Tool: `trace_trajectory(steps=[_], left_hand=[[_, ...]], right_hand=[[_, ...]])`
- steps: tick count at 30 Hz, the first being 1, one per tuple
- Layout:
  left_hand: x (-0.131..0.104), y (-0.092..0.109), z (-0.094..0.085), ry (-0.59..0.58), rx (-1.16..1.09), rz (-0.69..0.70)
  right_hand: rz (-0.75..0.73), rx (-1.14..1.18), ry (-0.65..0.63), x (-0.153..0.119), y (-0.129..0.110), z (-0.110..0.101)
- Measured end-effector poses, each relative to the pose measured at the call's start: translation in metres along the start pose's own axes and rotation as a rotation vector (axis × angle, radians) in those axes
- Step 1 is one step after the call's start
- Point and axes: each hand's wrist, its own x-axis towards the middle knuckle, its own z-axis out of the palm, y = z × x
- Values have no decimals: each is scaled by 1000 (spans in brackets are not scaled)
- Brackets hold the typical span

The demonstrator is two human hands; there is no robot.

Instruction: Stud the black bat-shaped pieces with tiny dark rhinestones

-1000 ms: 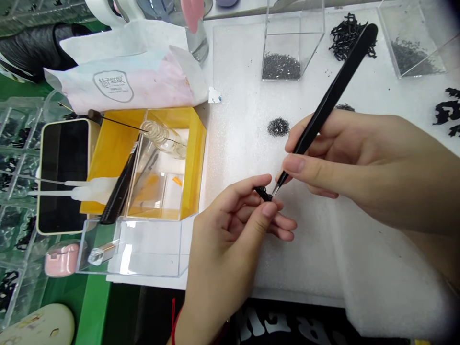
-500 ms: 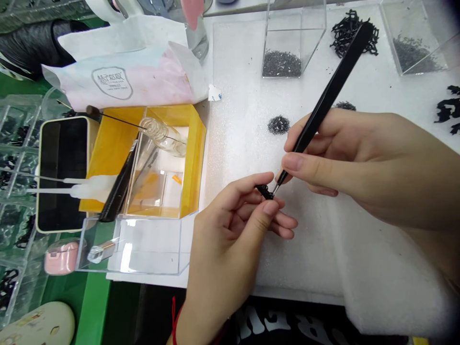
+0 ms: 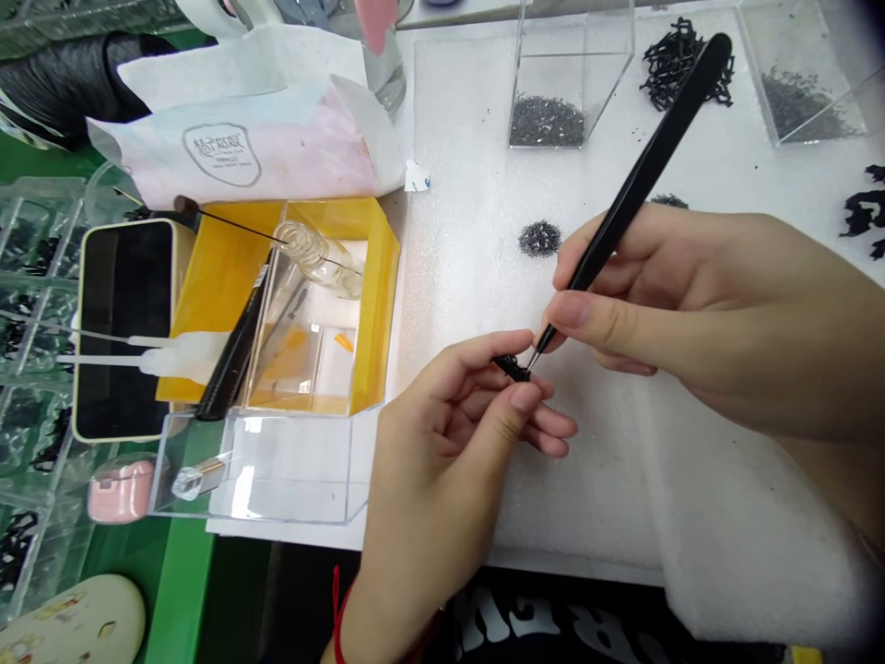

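Note:
Between the thumb and index finger of my left hand [image 3: 460, 443] is a small black part [image 3: 510, 367], partly covered by the fingertips. My right hand [image 3: 664, 304] grips black tweezers [image 3: 636, 184] like a pen, slanting down to the left. Their metal tips meet the right end of the black part. Whether something tiny sits between the tips is too small to tell. Just above the hands, a little heap of tiny dark pieces [image 3: 540, 238] lies on the white foam sheet [image 3: 456, 277].
Clear boxes with dark bits [image 3: 548, 122] and a tangle of black parts [image 3: 681, 69] are at the back. More black parts [image 3: 864, 214] lie far right. On the left are a yellow box [image 3: 377, 304] with a glass bottle [image 3: 318, 258], a phone [image 3: 124, 332] and a clear tray [image 3: 290, 466].
The whole view has shifted slightly, so everything appears a little further right. Both hands keep the same hold, with the tweezer tips still at the black part.

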Motion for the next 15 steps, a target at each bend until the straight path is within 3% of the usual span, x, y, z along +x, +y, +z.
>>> trace_trajectory(steps=[2,8,15], left_hand=[[0,0,0,-14,-17,-5],[-2,-3,-1,-13,-57,2],[0,-8,-5,-49,-85,36]], right_hand=[[3,15,-28,0,0,0],[44,-14,51,-1,-1,4],[-7,-25,110,0,0,4]])
